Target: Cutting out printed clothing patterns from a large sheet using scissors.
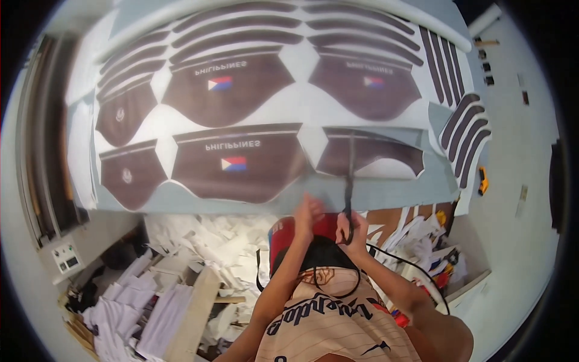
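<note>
My right hand (357, 230) is closed around the handles of long dark scissors (348, 196), just off the table's near edge. Their blades point away from me, over a dark maroon printed piece (392, 152) with a curved white lower edge. My left hand (308, 212) is at the same edge, a little left of the scissors. Motion smears its fingers, so whether it holds anything is unclear. Left of the blades lies a larger maroon fabric piece (241, 181) with white lettering and a small flag.
A white sheet (259, 114) with more maroon shapes and curved strips covers much of the blue-grey table (392, 192). Several striped strips (467, 130) hang over its right side. White scraps (193, 232) are heaped below. Stacked white cloth (120, 301) lies at lower left, an orange-yellow tool (483, 181) at right.
</note>
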The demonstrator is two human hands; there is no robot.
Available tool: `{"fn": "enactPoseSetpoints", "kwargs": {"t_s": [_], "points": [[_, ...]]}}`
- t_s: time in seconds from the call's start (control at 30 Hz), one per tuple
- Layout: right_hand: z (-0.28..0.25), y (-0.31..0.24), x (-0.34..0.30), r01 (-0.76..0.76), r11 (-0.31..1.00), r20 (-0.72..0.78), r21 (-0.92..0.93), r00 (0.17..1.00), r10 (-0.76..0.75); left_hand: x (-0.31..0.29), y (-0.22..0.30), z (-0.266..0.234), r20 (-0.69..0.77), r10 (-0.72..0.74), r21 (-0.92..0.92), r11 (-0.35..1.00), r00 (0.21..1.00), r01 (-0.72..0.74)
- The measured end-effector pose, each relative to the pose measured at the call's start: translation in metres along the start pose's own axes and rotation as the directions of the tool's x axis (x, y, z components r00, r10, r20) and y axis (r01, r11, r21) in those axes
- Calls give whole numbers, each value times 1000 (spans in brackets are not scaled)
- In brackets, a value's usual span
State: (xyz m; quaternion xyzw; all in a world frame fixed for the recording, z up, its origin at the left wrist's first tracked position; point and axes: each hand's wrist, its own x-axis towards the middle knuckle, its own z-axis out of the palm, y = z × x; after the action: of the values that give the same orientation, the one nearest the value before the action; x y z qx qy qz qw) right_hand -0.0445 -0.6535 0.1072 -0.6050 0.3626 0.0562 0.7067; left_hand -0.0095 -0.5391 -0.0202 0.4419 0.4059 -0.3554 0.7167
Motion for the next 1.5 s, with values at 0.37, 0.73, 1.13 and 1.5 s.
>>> {"fn": "enactPoseSetpoints", "kwargs": {"t_s": [0.37, 0.73, 1.13, 1.5], "points": [[25, -228, 223, 353, 933, 294, -74, 901, -318, 99, -45, 116, -385, 177, 31, 983, 906, -179], [-175, -191, 302, 181, 532, 528, -827, 575, 625, 101, -81, 107, -602, 459, 239, 884, 653, -401], [-82, -225, 423, 504, 281, 477, -816, 315, 821, 97, -83, 119, -533, 575, 358, 818, 621, -450], [-21, -226, 445, 595, 215, 420, -774, 230, 878, 84, -75, 120, -453, 534, 156, 836, 714, -527]]}}
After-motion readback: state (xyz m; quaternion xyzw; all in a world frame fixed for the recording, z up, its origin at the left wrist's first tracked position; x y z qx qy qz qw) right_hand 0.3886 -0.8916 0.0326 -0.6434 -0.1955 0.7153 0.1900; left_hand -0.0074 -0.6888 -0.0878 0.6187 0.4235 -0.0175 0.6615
